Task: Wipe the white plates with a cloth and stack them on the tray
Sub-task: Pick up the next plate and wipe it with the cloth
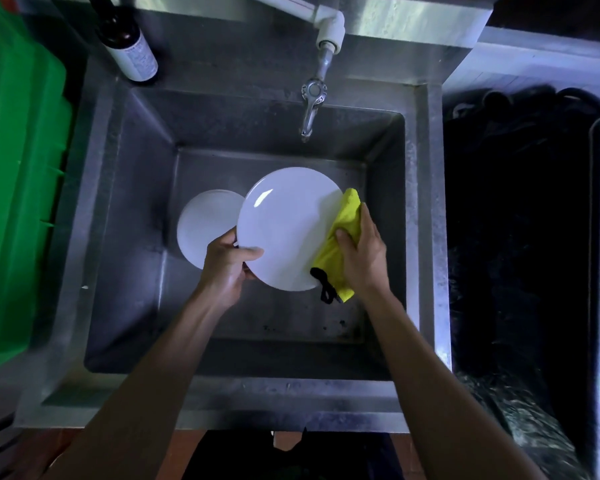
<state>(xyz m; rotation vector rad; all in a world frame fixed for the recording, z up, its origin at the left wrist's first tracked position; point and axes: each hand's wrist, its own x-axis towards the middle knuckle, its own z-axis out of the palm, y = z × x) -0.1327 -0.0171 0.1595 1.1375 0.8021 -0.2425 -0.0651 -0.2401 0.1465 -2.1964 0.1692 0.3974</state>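
Left hand [227,263] grips round glossy plate [288,226]; right hand [362,251] presses yellow cloth [340,237]

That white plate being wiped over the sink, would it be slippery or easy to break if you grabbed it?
Probably slippery: the white plate has a glossy glare spot, and the left hand pinches only its rim. Likely fragile, since it looks like glazed ceramic above a hard metal sink. It appears rigid under the yellow cloth.

Looks like a working kitchen: deep steel sink [426,216], tap [311,105] at 12 o'clock, green crate [18,188] at 9.
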